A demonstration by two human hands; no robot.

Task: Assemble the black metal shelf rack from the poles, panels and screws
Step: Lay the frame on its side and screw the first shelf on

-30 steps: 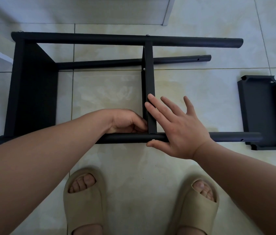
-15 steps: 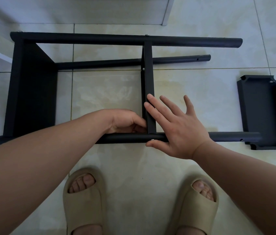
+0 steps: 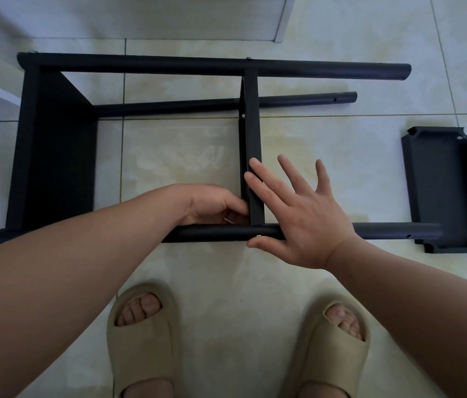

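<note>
Rack: the black metal shelf rack [image 3: 54,156] lies on its side on the pale tiled floor [image 3: 183,150], probably so that its joints are within reach from above.
Near pole: the round black metal pole [image 3: 215,233] closest to the feet runs left to right. The narrow black middle panel [image 3: 252,133] meets it squarely.
Screw: a small silver screw head [image 3: 258,236] sits on that pole at the joint.
Right grip: the right hand [image 3: 298,214] is flat and spread, so its grip is fully open. Two fingertips [image 3: 255,165] press on the middle panel and the thumb touches the pole beside the screw. It seems to be bracing the panel against the pole so the holes stay aligned.
Left grip: the left hand [image 3: 212,203] reaches into the inner corner of the joint with its fingers curled toward it. I cannot tell whether it pinches anything.
Loose panel: a black tray-shaped metal panel [image 3: 444,191] lies on the floor by the pole's free end, not yet mounted.
Stage: apparently fastening the middle shelf.
</note>
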